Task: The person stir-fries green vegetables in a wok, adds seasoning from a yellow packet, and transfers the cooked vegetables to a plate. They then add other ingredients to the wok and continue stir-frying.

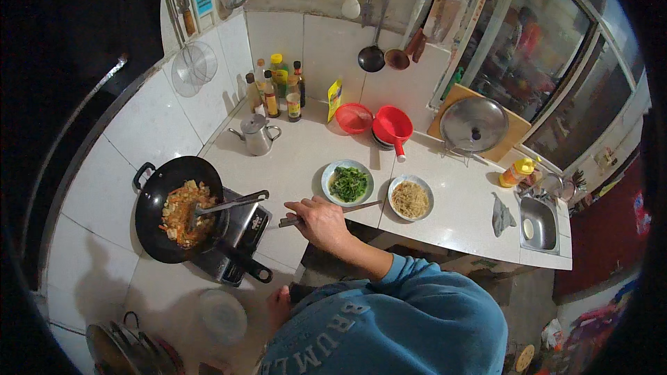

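Note:
My right hand is closed around a pair of chopsticks, above the counter's front edge; their thick ends stick out at the left, their thin ends towards the plates. My left hand is low, by my body; its fingers are partly hidden. A black wok with chopped, orange-brown food stands on a portable stove. A metal spatula rests in it, its handle over the rim. Right of the wok, a plate of cooked greens and a bowl of pale shredded food stand on the counter.
A metal teapot, sauce bottles and red plastic strainers line the back. A glass lid leans on a wooden board. A grey cloth lies by the sink. Near the stove sits a translucent round bowl or lid.

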Motion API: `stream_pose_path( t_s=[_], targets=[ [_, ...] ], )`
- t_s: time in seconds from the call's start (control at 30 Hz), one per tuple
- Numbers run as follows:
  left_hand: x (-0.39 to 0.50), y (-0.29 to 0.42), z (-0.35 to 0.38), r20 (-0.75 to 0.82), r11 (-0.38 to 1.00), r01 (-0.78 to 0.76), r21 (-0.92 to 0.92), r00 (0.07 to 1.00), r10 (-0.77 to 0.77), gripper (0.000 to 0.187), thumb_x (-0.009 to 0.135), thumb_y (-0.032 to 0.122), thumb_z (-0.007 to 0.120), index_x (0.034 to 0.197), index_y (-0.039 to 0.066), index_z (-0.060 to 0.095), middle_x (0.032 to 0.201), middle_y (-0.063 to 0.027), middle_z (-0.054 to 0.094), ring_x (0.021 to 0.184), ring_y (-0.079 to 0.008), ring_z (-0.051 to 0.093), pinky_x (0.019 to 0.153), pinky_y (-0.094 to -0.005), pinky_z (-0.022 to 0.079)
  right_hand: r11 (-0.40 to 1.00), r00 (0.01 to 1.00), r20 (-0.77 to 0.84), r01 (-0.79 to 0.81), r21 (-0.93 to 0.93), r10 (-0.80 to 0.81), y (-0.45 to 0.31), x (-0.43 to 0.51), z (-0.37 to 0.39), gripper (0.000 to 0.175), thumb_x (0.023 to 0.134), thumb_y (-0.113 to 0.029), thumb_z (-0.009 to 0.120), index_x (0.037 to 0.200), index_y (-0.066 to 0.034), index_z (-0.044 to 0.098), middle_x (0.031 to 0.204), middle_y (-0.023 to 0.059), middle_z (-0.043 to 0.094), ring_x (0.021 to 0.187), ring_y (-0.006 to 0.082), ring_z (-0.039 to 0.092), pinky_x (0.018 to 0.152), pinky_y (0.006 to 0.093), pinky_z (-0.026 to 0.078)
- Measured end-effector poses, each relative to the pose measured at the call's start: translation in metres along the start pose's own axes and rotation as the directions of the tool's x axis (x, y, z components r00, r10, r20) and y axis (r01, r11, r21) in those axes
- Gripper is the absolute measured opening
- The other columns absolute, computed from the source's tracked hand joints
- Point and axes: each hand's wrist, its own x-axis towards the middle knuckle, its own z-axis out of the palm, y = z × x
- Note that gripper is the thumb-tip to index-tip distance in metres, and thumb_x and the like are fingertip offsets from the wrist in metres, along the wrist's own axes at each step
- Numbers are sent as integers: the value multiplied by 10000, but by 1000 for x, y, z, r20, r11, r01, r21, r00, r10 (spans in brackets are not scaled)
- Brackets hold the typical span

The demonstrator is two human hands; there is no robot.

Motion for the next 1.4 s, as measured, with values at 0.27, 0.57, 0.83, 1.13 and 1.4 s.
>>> stream_pose_path(
  t_s=[0.27,0.57,0.83,1.13,1.4],
  targets=[
    [-33,92,65,-70,1000,4,-13,998,-5,377,872,337,535,671,18,547,575,-12,463,594,-113,417,559,-326,357,999,997,65,-50,11,49,53,-22,-38,269,760,-213,642,1016,-130,640,782,57,623,742,233,600,627,364,498],
    [-15,41,131,174,947,177,-266,976,-134,367,873,304,549,612,60,461,585,37,401,582,-73,353,526,-267,283,992,985,119,-118,-50,123,104,-51,-69,322,716,-153,654,1036,-123,627,791,72,619,774,245,608,655,366,500],
    [-12,58,146,209,973,103,-205,976,-59,360,866,270,556,605,46,449,571,20,378,575,-84,342,525,-283,298,972,964,137,-217,-96,228,122,-72,-76,361,692,-128,648,1052,-139,624,801,61,621,753,247,600,647,378,495],
    [-13,72,94,-3,995,-65,-79,998,65,384,877,334,547,741,-25,551,599,-19,458,586,-115,407,551,-316,353,992,981,148,-121,-43,126,89,-40,-48,391,693,-136,668,1080,-140,611,863,83,634,806,262,612,678,385,498],
    [-26,24,22,-186,982,-39,-183,983,5,347,902,292,525,725,-6,523,583,-10,424,587,-91,384,530,-306,344,974,957,203,180,138,-206,-8,4,2,371,699,-104,653,1067,-131,616,785,62,623,734,258,599,619,390,491]
  ],
)
